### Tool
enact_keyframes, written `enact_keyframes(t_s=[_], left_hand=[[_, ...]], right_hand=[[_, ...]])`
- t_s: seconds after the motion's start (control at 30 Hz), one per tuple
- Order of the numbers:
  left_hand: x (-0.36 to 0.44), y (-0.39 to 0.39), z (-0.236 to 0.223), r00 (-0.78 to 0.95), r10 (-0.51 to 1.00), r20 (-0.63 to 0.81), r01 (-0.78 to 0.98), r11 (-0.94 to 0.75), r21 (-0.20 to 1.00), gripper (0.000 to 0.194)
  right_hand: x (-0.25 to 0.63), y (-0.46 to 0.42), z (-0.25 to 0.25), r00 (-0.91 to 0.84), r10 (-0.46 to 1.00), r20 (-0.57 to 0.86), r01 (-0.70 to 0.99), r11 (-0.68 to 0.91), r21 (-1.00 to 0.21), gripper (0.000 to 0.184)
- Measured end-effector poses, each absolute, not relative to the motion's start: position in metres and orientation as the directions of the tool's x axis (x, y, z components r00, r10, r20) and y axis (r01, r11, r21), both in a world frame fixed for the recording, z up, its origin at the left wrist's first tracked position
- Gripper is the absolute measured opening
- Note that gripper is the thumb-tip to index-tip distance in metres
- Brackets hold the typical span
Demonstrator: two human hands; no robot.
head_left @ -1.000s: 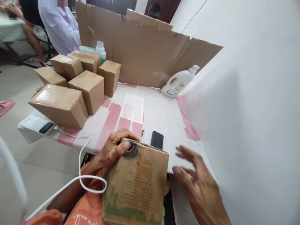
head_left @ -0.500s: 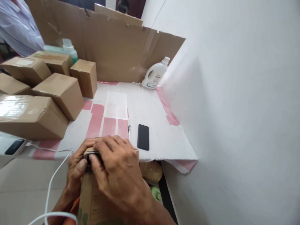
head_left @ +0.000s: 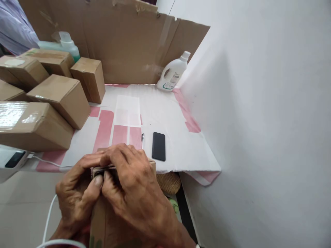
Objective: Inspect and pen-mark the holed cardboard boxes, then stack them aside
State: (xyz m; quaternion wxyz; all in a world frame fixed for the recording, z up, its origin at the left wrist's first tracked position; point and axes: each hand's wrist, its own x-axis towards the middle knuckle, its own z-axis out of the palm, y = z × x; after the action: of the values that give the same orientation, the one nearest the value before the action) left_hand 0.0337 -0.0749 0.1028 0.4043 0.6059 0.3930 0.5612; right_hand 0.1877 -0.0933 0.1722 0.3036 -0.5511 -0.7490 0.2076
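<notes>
A brown cardboard box (head_left: 108, 220) stands at the table's near edge, close to my body, and green marks show low on its side. My left hand (head_left: 77, 193) is closed on the box's upper left edge, its thumb pressed at a dark gap under the top. Over the top lies my right hand (head_left: 137, 186), fingers curled across the far side and thumb at the same gap. Both thumbs nearly touch there. Whatever is inside the gap is too dark to make out. A black phone (head_left: 158, 146) and a pen (head_left: 142, 140) lie just beyond my right hand.
Several cardboard boxes (head_left: 62, 98) stand at the left, with a green-liquid bottle (head_left: 68, 46) behind. A white jug (head_left: 173, 73) stands by the cardboard partition (head_left: 124, 48). The wall (head_left: 271, 120) bounds the right. A white device (head_left: 11, 160) with a cable (head_left: 49, 217) sits at left. A person's sleeve (head_left: 17, 27) shows.
My left hand has shifted its hold, spreading further left, with its thumb now higher at the gap. The right thumb has moved slightly. The camera view has tilted downward.
</notes>
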Motion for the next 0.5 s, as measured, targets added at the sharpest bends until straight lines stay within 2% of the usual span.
enact_keyframes(t_s=[0.07, 0.17, 0.23, 0.3, 0.37, 0.43, 0.5], left_hand=[[0.036, -0.078, 0.108, 0.055, 0.917, 0.394, 0.047, -0.397, 0.917, 0.019], [0.036, -0.077, 0.108, 0.077, 0.918, 0.389, 0.048, -0.393, 0.918, 0.019], [0.034, -0.075, 0.105, 0.094, 0.926, 0.364, -0.009, -0.365, 0.931, 0.021], [0.032, -0.071, 0.1, 0.13, 0.92, 0.37, -0.081, -0.362, 0.929, 0.029], [0.029, -0.068, 0.097, 0.192, 0.9, 0.392, -0.115, -0.376, 0.919, 0.042], [0.028, -0.064, 0.096, 0.27, 0.876, 0.399, -0.099, -0.386, 0.917, 0.053], [0.028, -0.061, 0.098, 0.333, 0.86, 0.387, -0.066, -0.388, 0.919, 0.054]], right_hand=[[0.191, -0.098, 0.175, -0.154, 0.959, 0.237, 0.645, 0.28, -0.712, 0.012], [0.212, -0.104, 0.177, -0.025, 0.966, 0.256, 0.434, 0.241, -0.868, 0.012], [0.239, -0.103, 0.168, 0.182, 0.936, 0.302, 0.302, 0.239, -0.923, 0.01], [0.268, -0.095, 0.144, 0.45, 0.835, 0.317, 0.304, 0.191, -0.934, 0.014], [0.29, -0.084, 0.107, 0.524, 0.822, 0.223, 0.391, 0.0, -0.92, 0.023], [0.3, -0.073, 0.063, 0.442, 0.897, 0.023, 0.461, -0.205, -0.863, 0.031], [0.298, -0.066, 0.023, 0.414, 0.907, -0.078, 0.502, -0.299, -0.812, 0.038]])
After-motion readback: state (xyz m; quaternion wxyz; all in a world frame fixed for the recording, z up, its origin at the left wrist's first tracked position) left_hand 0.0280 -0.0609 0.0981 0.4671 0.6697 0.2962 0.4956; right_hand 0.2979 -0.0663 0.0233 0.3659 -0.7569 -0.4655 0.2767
